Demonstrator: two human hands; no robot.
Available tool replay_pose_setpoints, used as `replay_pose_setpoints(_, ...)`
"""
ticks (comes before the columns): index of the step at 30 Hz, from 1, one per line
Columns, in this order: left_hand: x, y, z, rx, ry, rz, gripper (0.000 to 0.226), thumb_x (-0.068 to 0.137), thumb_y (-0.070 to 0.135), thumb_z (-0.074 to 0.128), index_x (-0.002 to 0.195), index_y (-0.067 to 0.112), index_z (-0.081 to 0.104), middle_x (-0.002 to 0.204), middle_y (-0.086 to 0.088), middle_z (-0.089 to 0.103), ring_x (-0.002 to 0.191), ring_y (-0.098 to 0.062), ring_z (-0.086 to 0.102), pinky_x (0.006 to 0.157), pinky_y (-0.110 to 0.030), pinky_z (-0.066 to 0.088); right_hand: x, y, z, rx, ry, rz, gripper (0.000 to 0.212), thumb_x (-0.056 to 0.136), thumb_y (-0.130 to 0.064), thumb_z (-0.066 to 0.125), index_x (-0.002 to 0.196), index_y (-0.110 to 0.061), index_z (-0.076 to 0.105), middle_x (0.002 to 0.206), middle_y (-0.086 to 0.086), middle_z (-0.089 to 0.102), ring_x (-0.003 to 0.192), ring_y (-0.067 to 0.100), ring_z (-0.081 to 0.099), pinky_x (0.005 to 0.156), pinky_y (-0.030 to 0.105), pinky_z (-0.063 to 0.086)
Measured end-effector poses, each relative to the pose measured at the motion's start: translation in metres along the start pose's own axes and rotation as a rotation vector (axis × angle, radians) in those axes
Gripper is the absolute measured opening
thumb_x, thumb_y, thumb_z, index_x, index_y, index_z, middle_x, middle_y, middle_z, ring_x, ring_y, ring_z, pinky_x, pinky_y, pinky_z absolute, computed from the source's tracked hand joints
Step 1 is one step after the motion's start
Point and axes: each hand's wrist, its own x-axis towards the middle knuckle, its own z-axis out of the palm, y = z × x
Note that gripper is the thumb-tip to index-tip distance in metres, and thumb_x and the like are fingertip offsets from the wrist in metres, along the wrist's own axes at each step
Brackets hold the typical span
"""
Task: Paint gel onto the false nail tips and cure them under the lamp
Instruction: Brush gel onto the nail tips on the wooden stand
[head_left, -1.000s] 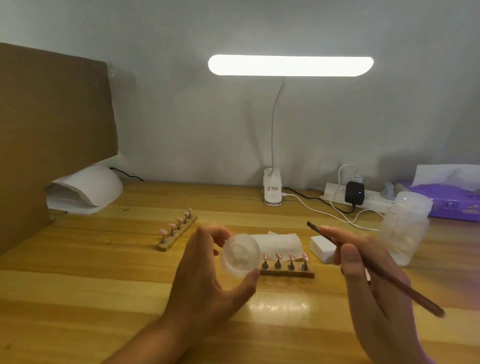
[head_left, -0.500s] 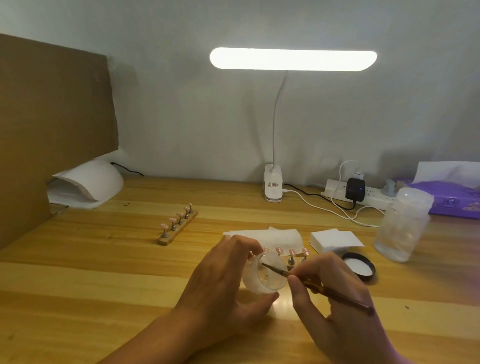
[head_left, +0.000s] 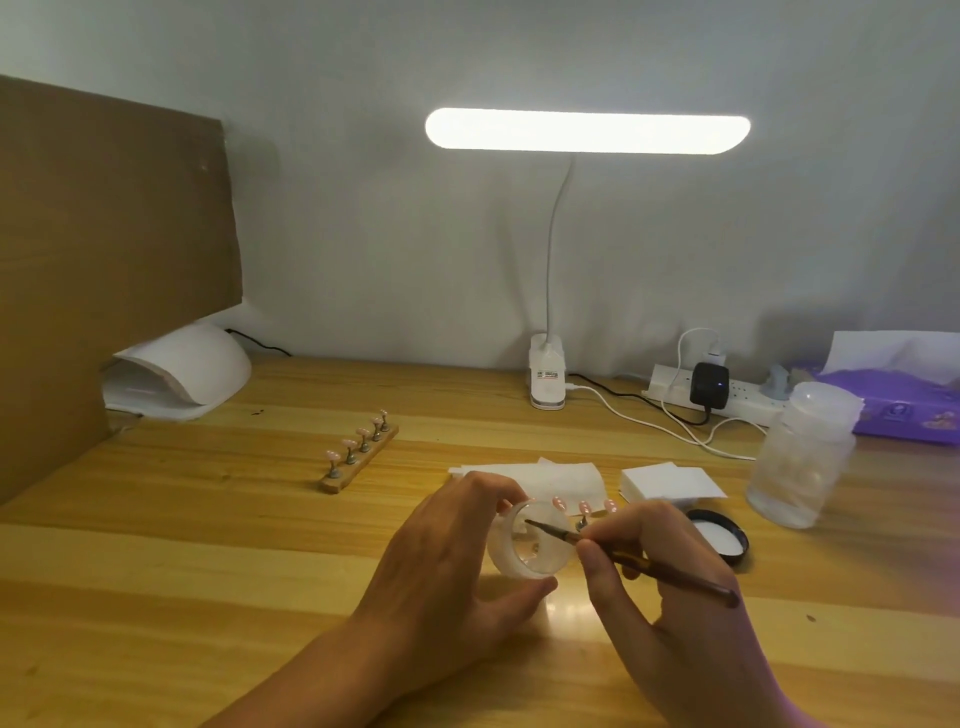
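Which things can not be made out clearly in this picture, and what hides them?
Head view:
Near nail tips: partly behind the jar and right hand.
Contents of the jar: blurred.
Bristles of the brush: too small.
Curing lamp opening: partly behind the brown board.
Tissue pack: cut by the right edge.

Frosted gel jar (head_left: 515, 560) tilted, brush (head_left: 675, 575) tip inside; pink nail tips (head_left: 585, 506) behind.

In front of the lamp base (head_left: 545, 382) we see an open lane of desk (head_left: 208, 545), running left past the nail stand (head_left: 358, 453). Right of the base, the power strip (head_left: 727, 395), its loose cables (head_left: 649, 423), the jar (head_left: 802, 457), wipes (head_left: 670, 483) and black lid (head_left: 719, 535) crowd the way; far left, the curing lamp (head_left: 182, 374) blocks it.
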Motion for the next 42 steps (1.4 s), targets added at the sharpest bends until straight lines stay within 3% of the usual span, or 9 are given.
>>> replay_pose_setpoints(3, 0.000, 0.000, 0.000, 0.003, 0.010, 0.008, 0.058, 0.077, 0.058, 0.066, 0.120, 0.032, 0.036, 0.114, 0.011, 0.055, 0.100, -0.007, 0.054, 0.082, -0.026, 0.050, -0.001, 0.002, 0.002, -0.035, -0.024, -0.020, 0.007, 0.084, -0.021, 0.068, 0.089, -0.019, 0.064, 0.086, -0.018, 0.060, 0.082, 0.007, 0.061, 0.062, 0.022, 0.051)
replay_pose_setpoints(9, 0.001, -0.001, 0.000, 0.042, 0.113, 0.012, 0.056, 0.076, 0.052, 0.069, 0.118, 0.027, 0.042, 0.111, 0.007, 0.053, 0.092, -0.010, 0.054, 0.073, -0.028, 0.052, 0.001, -0.005, -0.002, -0.020, 0.017, -0.098, 0.012, 0.090, -0.025, 0.057, 0.100, -0.020, 0.062, 0.091, -0.021, 0.057, 0.083, 0.003, 0.058, 0.068, 0.020, 0.047)
replay_pose_setpoints(15, 0.010, -0.029, -0.010, 0.055, 0.261, -0.305, 0.049, 0.074, 0.051, 0.074, 0.110, 0.027, 0.051, 0.103, 0.010, 0.055, 0.094, -0.012, 0.052, 0.079, -0.030, 0.041, -0.001, -0.012, -0.009, -0.054, 0.042, -0.183, 0.017, 0.098, -0.031, 0.046, 0.107, -0.026, 0.059, 0.089, -0.014, 0.066, 0.085, 0.009, 0.063, 0.070, 0.028, 0.049)
replay_pose_setpoints(22, 0.015, -0.059, -0.015, -0.123, 0.156, -0.691, 0.066, 0.075, 0.048, 0.079, 0.128, 0.031, 0.044, 0.126, 0.009, 0.060, 0.107, -0.011, 0.057, 0.086, -0.030, 0.046, -0.001, -0.004, -0.002, -0.120, -0.018, -0.069, 0.018, 0.081, -0.025, 0.059, 0.095, -0.025, 0.071, 0.087, -0.023, 0.067, 0.085, 0.000, 0.064, 0.077, 0.034, 0.052)
replay_pose_setpoints(29, 0.014, -0.051, -0.011, 0.065, 0.143, -0.591, 0.076, 0.078, 0.042, 0.078, 0.136, 0.019, 0.035, 0.137, 0.001, 0.046, 0.121, -0.017, 0.050, 0.098, -0.033, 0.043, -0.002, -0.001, 0.001, -0.079, -0.085, 0.086, 0.021, 0.085, -0.037, 0.053, 0.103, -0.032, 0.061, 0.085, -0.021, 0.069, 0.090, 0.005, 0.067, 0.093, 0.033, 0.043)
replay_pose_setpoints(31, 0.014, -0.040, -0.014, 0.155, 0.262, -0.385, 0.059, 0.078, 0.034, 0.077, 0.123, 0.013, 0.046, 0.120, -0.002, 0.049, 0.104, -0.018, 0.053, 0.082, -0.029, 0.048, -0.001, -0.002, 0.000, -0.097, -0.079, 0.082, 0.020, 0.086, -0.037, 0.053, 0.102, -0.031, 0.062, 0.087, -0.022, 0.069, 0.093, 0.001, 0.065, 0.093, 0.034, 0.042)
replay_pose_setpoints(33, 0.015, -0.023, -0.013, 0.175, 0.245, -0.246, 0.036, 0.079, 0.030, 0.070, 0.107, 0.019, 0.051, 0.099, 0.007, 0.050, 0.081, -0.009, 0.051, 0.065, -0.014, 0.039, 0.001, -0.003, -0.001, -0.110, -0.065, 0.079, 0.019, 0.086, -0.037, 0.054, 0.101, -0.030, 0.064, 0.089, -0.024, 0.068, 0.095, -0.004, 0.061, 0.090, 0.037, 0.044)
replay_pose_setpoints(36, 0.012, -0.009, 0.002, 0.088, 0.005, -0.323, 0.021, 0.088, 0.038, 0.063, 0.099, 0.037, 0.046, 0.092, 0.020, 0.049, 0.077, 0.001, 0.048, 0.061, -0.011, 0.032, 0.002, -0.003, 0.001, -0.126, -0.043, 0.083, 0.016, 0.082, -0.028, 0.066, 0.098, -0.028, 0.066, 0.089, -0.026, 0.067, 0.093, -0.005, 0.060, 0.086, 0.039, 0.046)
replay_pose_setpoints(42, 0.020, -0.016, 0.012, -0.099, -0.094, -0.507, 0.010, 0.088, 0.047, 0.065, 0.094, 0.043, 0.058, 0.096, 0.026, 0.060, 0.073, 0.006, 0.056, 0.061, -0.015, 0.037, 0.003, 0.001, 0.004, -0.190, -0.020, 0.060, 0.031, 0.069, -0.017, 0.073, 0.096, -0.030, 0.066, 0.088, -0.031, 0.061, 0.090, -0.008, 0.059, 0.083, 0.039, 0.046)
